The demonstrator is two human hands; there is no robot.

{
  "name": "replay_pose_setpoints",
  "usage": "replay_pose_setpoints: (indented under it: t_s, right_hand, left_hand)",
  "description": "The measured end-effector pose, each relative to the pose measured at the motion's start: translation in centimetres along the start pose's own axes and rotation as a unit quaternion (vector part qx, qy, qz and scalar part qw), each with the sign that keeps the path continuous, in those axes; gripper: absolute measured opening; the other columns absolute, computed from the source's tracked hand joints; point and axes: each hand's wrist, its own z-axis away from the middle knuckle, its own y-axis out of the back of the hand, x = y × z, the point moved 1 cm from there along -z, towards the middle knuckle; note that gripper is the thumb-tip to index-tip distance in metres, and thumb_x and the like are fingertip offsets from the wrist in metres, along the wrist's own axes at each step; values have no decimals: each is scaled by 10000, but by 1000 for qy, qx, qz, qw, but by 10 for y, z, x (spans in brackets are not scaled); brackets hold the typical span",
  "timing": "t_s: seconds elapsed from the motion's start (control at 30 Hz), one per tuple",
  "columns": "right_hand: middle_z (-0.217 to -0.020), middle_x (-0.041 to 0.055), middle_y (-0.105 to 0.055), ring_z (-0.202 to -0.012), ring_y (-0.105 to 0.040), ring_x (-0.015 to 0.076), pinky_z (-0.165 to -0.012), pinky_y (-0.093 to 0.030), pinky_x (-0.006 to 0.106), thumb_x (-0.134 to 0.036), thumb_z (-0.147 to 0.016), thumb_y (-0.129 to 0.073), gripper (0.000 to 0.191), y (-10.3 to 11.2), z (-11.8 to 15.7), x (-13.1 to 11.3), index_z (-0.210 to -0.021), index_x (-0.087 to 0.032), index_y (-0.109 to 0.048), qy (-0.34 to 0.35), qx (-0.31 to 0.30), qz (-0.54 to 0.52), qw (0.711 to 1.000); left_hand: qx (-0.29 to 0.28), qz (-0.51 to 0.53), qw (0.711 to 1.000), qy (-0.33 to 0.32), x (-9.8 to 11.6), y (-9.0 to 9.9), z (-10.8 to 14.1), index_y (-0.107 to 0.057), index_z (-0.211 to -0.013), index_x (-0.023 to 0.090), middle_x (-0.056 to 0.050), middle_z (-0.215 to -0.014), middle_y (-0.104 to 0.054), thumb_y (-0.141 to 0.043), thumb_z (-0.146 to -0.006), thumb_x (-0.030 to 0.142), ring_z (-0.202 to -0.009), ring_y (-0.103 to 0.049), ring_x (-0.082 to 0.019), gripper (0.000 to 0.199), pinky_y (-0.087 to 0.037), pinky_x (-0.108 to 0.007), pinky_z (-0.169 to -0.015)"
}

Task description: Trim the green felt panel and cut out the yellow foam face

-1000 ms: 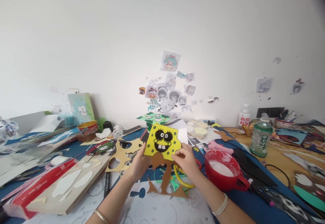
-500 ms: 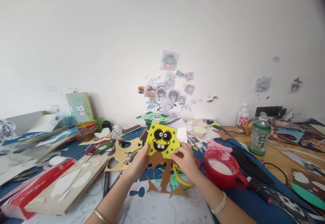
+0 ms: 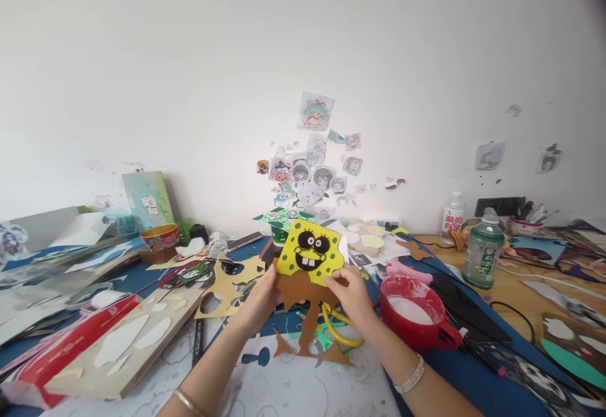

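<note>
A yellow cartoon-face cutout (image 3: 290, 253) with black eyes, white teeth and green spots is tilted, its upper part leaning right. Behind and below its lower edge lies a brown cutout (image 3: 298, 289). My right hand (image 3: 353, 297) pinches the yellow face at its lower right corner. On the other side, my left hand (image 3: 260, 300) is closed on the left edge of the brown cutout; some of its fingers are hidden behind. Brown scraps (image 3: 308, 335) show beneath, above a white drawn-on sheet (image 3: 284, 385). It is unclear where the held brown cutout ends and the scraps begin.
To the right stand a red cup (image 3: 421, 335) with white contents and a green-labelled bottle (image 3: 483, 253). A board (image 3: 127, 354) with paper pieces lies left, near a tan holed scrap (image 3: 227, 291). Yellow-handled scissors (image 3: 348, 338) lie under my right hand.
The yellow face has shifted up and right and tilted clockwise. More of the brown cutout shows beneath it, and its left side has come away from my left thumb.
</note>
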Motion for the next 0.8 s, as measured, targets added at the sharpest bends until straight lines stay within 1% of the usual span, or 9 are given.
replay_pose_setpoints:
  t_s: [0.07, 0.2, 0.3, 0.4, 0.53, 0.63, 0.7, 0.8]
  right_hand:
    - [-657, 22, -582, -766, -550, 232, -713, -417, 345, -258, -681, -602, 154, 0, 0, 1, -553, -212, -529, -4, 5, -4, 1000]
    - [-675, 27, -593, -784, -543, 233, -741, -417, 350, -255, -671, -611, 141, 0, 0, 2, -560, -210, -536, -5, 14, -9, 1000]
    - [-672, 25, -594, -750, -545, 218, -716, -428, 336, -264, -677, -608, 142, 0, 0, 1, -568, -208, -535, -3, 13, -16, 1000]
    - [-655, 17, -584, -716, -549, 204, -686, -434, 320, -266, -678, -607, 150, 0, 1, -1, -565, -206, -528, 0, 8, -20, 1000]
    - [-671, 21, -588, -714, -558, 206, -684, -438, 326, -267, -670, -609, 148, 0, 2, -3, -574, -202, -518, -6, 3, -22, 1000]
    - [-680, 26, -590, -725, -561, 210, -695, -439, 332, -264, -666, -608, 141, 0, 1, -3, -578, -203, -516, -9, 1, -22, 1000]
    - [-684, 30, -590, -729, -561, 213, -702, -437, 335, -266, -665, -608, 142, 0, 1, -4, -578, -203, -516, -7, -1, -23, 1000]
    - [-700, 38, -594, -739, -561, 217, -709, -434, 338, -285, -673, -604, 146, 1, 1, -5, -589, -202, -519, -3, -4, -23, 1000]
  left_hand:
    - [1, -7, 1000, 2, -1, 1, -1, -279, -1377, 227, -87, -1272, -557, -458, -803, 544, -1164, -496, -299, 680, -489, -409, -849]
    - [29, -45, 998, 11, -1, 1, -1, -328, -1352, 225, -79, -1231, -592, -439, -799, 573, -1170, -492, -292, 662, -467, -405, -882]
    - [42, -60, 997, 20, -2, 1, 0, -327, -1351, 235, -81, -1204, -611, -401, -805, 594, -1146, -515, -292, 658, -474, -413, -870]
    - [56, -75, 995, 18, -3, 2, 0, -333, -1349, 206, -104, -1227, -591, -363, -815, 600, -1138, -520, -295, 665, -483, -414, -855]
    - [94, -109, 990, -11, -4, 4, -1, -304, -1357, 210, -101, -1340, -485, -358, -829, 576, -1178, -479, -291, 645, -484, -402, -852]
    - [122, -145, 981, -33, -5, 7, -1, -371, -1327, 224, -89, -1387, -424, -411, -806, 575, -1209, -441, -297, 630, -496, -359, -827]
    - [132, -165, 976, -48, -7, 10, -2, -436, -1291, 220, -91, -1366, -450, -431, -794, 575, -1200, -447, -303, 611, -501, -346, -815]
    - [152, -190, 967, -73, -10, 15, -2, -486, -1256, 192, -113, -1275, -538, -454, -788, 554, -1156, -487, -305, 592, -506, -349, -800]
